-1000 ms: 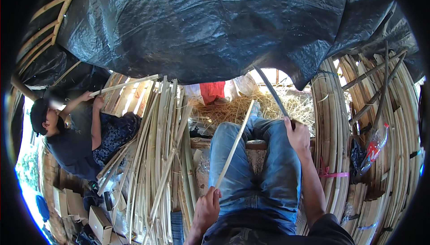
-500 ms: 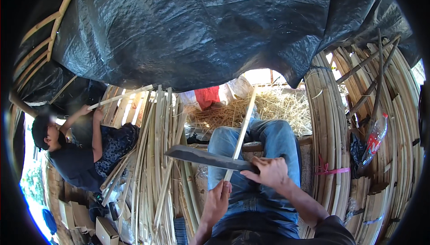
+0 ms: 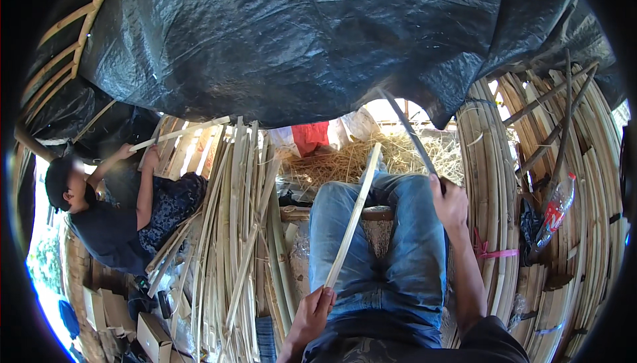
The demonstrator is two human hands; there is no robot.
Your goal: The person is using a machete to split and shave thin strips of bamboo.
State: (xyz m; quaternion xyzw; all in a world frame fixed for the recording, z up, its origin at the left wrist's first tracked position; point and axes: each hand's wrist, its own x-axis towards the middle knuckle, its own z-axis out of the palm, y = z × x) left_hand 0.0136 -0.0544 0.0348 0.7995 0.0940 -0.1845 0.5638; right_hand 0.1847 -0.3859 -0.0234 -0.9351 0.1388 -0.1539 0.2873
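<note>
My left hand [image 3: 313, 315] is closed round the lower end of a pale bamboo strip [image 3: 353, 222], which slants up and away over my left thigh. In my right hand [image 3: 452, 202], held above my right knee, is the handle of a machete [image 3: 413, 132]. Its dark blade points up and to the left, seen nearly edge-on. Blade and strip are apart. Under both hands are my legs in blue jeans [image 3: 415, 230].
Long bamboo strips [image 3: 229, 230] lie stacked at my left, and a tied bundle [image 3: 488, 184] stands at my right. Beyond my knees lies a heap of shavings [image 3: 431, 150]. A co-worker [image 3: 109, 230] at the left holds another strip. A black tarp [image 3: 298, 38] hangs overhead; a plastic bottle [image 3: 556, 210] is far right.
My right hand has lifted the machete off the strip and swung its blade from crosswise to pointing away. My left hand has shifted slightly down and left with the strip.
</note>
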